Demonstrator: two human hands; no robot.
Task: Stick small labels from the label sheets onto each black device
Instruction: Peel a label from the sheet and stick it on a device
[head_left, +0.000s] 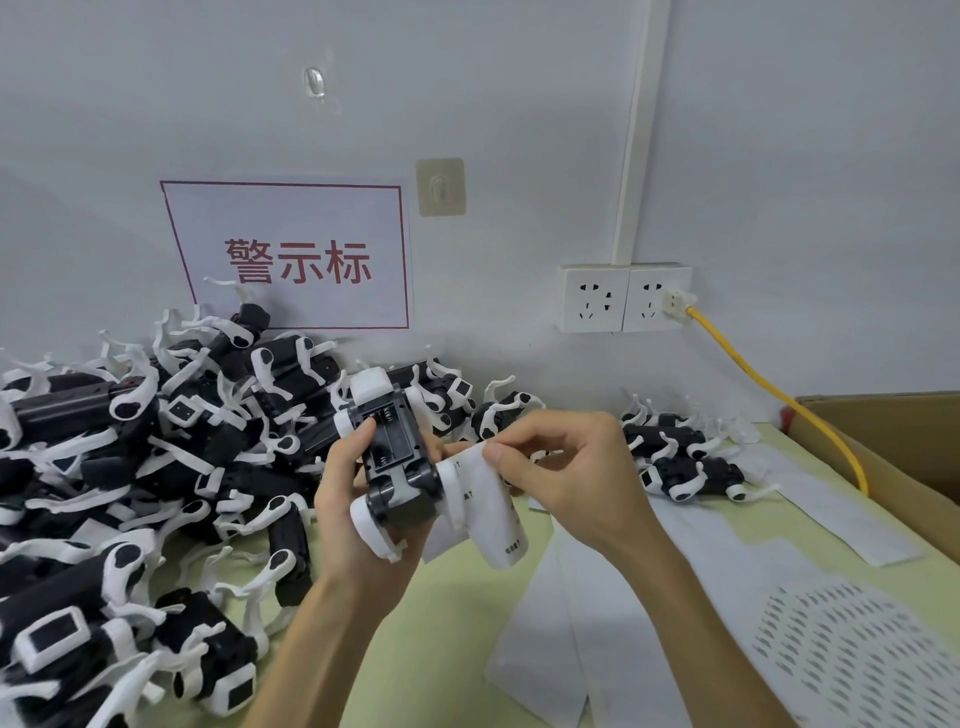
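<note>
At far left, a heap of black devices (156, 467) with white plastic limbs crowded the pale green counter (447, 649). Beside it the left hand (353, 525) gripped one black device (397, 452), battery bay up, touching the curled label sheet (488, 514) that the right hand (571, 467) pinched between thumb and fingertip. Flat white paper strips (613, 649) lay rightward, then a cardboard box (883, 467) at the counter's edge.

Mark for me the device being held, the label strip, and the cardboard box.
held device (392, 441): head view, open battery compartment.
label strip (485, 506): head view, curled white middle.
cardboard box (909, 475): head view, near brown wall.
</note>
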